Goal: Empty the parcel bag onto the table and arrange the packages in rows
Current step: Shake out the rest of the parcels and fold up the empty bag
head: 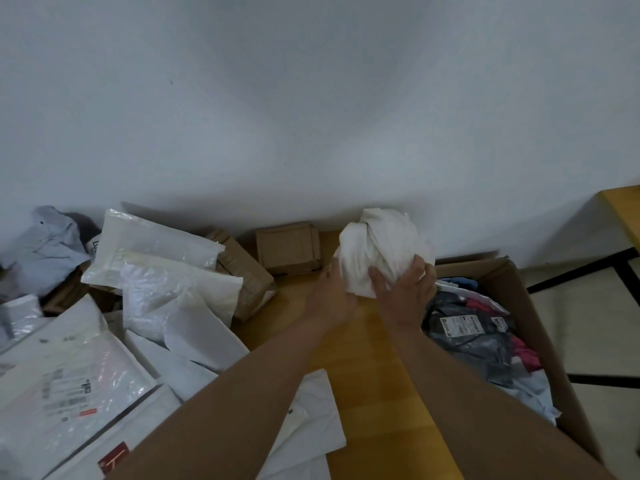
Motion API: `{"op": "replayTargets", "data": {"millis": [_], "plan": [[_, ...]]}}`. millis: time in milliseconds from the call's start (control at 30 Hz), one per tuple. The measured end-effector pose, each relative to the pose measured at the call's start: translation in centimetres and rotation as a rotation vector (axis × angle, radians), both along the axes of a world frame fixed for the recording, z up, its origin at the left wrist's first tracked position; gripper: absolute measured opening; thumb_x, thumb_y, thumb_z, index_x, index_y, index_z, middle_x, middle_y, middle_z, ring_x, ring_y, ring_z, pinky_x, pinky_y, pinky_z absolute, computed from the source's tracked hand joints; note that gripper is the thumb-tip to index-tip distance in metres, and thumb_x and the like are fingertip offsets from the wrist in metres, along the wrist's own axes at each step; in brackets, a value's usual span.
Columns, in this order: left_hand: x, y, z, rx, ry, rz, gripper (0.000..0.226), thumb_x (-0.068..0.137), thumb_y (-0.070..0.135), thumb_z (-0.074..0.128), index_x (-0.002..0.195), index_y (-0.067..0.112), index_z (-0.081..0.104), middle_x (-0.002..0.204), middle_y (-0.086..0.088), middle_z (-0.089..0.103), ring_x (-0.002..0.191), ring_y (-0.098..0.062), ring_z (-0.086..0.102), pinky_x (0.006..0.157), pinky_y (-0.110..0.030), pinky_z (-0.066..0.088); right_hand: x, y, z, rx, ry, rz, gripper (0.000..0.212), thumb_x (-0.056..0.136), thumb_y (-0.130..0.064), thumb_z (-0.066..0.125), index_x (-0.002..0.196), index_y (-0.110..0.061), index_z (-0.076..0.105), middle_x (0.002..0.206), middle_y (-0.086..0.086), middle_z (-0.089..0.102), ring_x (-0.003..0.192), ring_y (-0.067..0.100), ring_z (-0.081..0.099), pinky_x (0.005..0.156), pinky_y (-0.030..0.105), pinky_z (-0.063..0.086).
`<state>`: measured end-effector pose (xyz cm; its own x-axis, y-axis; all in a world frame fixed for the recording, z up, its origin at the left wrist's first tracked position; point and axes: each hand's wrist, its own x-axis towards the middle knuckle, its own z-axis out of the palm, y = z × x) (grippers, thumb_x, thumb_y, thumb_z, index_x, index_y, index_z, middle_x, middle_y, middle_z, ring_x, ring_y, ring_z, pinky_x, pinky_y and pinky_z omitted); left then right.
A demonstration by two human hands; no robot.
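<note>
Gripping a crumpled white bag (384, 251) with both hands (405, 289), cardboard box (519, 292) holding packages (471, 337)

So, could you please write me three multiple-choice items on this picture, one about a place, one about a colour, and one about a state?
1. Where is the open cardboard box that holds bagged items?
A. at the right edge of the table
B. against the wall on the left
C. on the floor

2. What colour is the crumpled bundle in the hands?
A. black
B. white
C. red

3. How is the bundle held?
A. by the left hand alone
B. lying untouched
C. by both hands, the right hand gripping its near side

Answers: 1 A, the box stands right of the hands on the wooden top; 2 B, its material is plainly white; 3 C, both hands' fingers lie against it.
</note>
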<state>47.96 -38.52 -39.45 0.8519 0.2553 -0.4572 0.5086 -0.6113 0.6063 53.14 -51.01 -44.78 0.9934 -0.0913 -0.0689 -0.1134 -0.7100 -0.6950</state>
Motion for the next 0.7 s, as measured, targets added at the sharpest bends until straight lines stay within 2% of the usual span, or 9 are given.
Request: {"op": "replayTargets", "data": {"millis": [100, 200, 333, 433, 500, 567, 700], "plan": [[0.6, 0.0, 0.4, -0.068, 0.046, 0.041, 0.085, 0.092, 0.030, 0.053, 0.156, 0.019, -0.002, 0.152, -0.009, 0.036, 0.130, -0.026, 0.046, 0.095, -0.034, 0.045, 0.9, 1.1, 0.2, 0.110, -0.016, -0.011, 0.088, 0.079, -0.048, 0.076, 0.139, -0.003, 0.030, 0.146, 0.021, 0.024, 0.131, 0.041, 0.028, 0.104, 0.053, 0.039], [0.6, -0.2, 0.7, -0.104, 0.057, 0.074, 0.086, 0.093, 0.035, 0.055, 0.156, 0.019, -0.003, 0.146, -0.007, 0.044, 0.123, -0.024, 0.052, 0.084, -0.029, 0.043, 1.0, 1.0, 0.1, 0.131, -0.032, 0.000, 0.092, 0.075, -0.048, 0.079, 0.139, -0.004, 0.029, 0.145, 0.020, 0.025, 0.131, 0.039, 0.031, 0.103, 0.051, 0.041], [0.2, -0.5, 1.1, -0.052, -0.018, 0.185, 0.072, 0.093, 0.023, 0.052, 0.153, 0.020, 0.012, 0.147, -0.006, 0.041, 0.126, -0.024, 0.049, 0.092, -0.032, 0.044, -0.1, -0.4, 0.1, 0.030, -0.117, -0.051, 0.099, 0.070, -0.066, 0.064, 0.143, -0.011, 0.027, 0.148, 0.019, 0.029, 0.136, 0.039, 0.030, 0.105, 0.058, 0.037], [0.1, -0.6, 1.6, -0.014, -0.023, 0.197, 0.070, 0.093, 0.023, 0.052, 0.152, 0.017, 0.016, 0.151, -0.008, 0.033, 0.133, -0.025, 0.042, 0.099, -0.035, 0.040, -0.6, -1.3, 0.1, -0.010, -0.107, -0.062, 0.099, 0.071, -0.065, 0.062, 0.147, -0.014, 0.023, 0.152, 0.019, 0.027, 0.139, 0.040, 0.028, 0.106, 0.061, 0.035], [0.1, -0.6, 1.9, 0.003, -0.029, 0.203, 0.069, 0.094, 0.023, 0.051, 0.152, 0.016, 0.016, 0.153, -0.008, 0.029, 0.135, -0.026, 0.039, 0.102, -0.037, 0.039, -0.9, -1.3, 0.2, 0.021, -0.072, -0.005, 0.097, 0.075, -0.055, 0.069, 0.149, -0.016, 0.020, 0.154, 0.018, 0.023, 0.141, 0.040, 0.023, 0.107, 0.057, 0.033], [0.1, -0.6, 2.0, 0.007, -0.034, 0.210, 0.068, 0.094, 0.024, 0.051, 0.152, 0.017, 0.017, 0.153, -0.007, 0.027, 0.134, -0.026, 0.040, 0.099, -0.035, 0.039, -1.1, -1.1, 0.4, 0.074, -0.040, 0.036, 0.095, 0.079, -0.045, 0.075, 0.150, -0.016, 0.019, 0.156, 0.014, 0.018, 0.142, 0.037, 0.019, 0.107, 0.052, 0.032], [-0.4, -0.5, 1.6, -0.037, 0.005, 0.191, 0.068, 0.091, 0.026, 0.053, 0.151, 0.019, 0.021, 0.148, -0.007, 0.034, 0.127, -0.024, 0.045, 0.097, -0.036, 0.043, -1.8, -0.7, 0.6, 0.098, -0.048, 0.008, 0.091, 0.077, -0.040, 0.079, 0.143, -0.005, 0.027, 0.153, 0.016, 0.023, 0.139, 0.034, 0.027, 0.101, 0.040, 0.037]]}}
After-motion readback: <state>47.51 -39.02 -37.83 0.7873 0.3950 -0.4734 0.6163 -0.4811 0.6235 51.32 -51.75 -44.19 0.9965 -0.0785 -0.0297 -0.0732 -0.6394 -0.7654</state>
